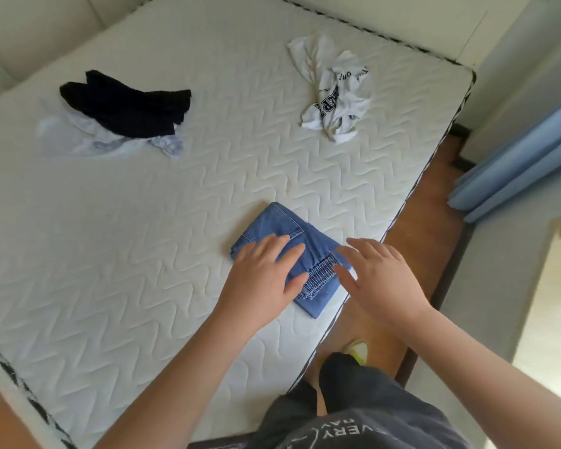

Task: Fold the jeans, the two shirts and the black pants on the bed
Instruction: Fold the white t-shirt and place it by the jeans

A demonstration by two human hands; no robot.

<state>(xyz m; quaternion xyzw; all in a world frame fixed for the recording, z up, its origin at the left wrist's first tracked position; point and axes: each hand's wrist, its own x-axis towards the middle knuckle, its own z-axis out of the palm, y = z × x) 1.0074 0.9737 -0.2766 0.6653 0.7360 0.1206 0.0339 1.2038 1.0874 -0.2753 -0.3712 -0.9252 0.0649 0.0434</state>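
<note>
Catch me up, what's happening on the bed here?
A person is folding laundry on a white quilted mattress. The blue denim jeans lie folded into a compact rectangle near the mattress edge, with the left hand flat on them and the right hand open just beside them. The black pants lie crumpled over a pale bluish-white shirt at the far left, and a white shirt with black lettering sits bunched at the far right, all unfolded.

A wide stretch of bare quilted mattress [149, 228] lies open between the folded jeans [285, 251] at the near edge, the black pants [127, 105] heaped on a pale shirt [88, 137] far left, and the crumpled white shirt [334, 92] far right.
</note>
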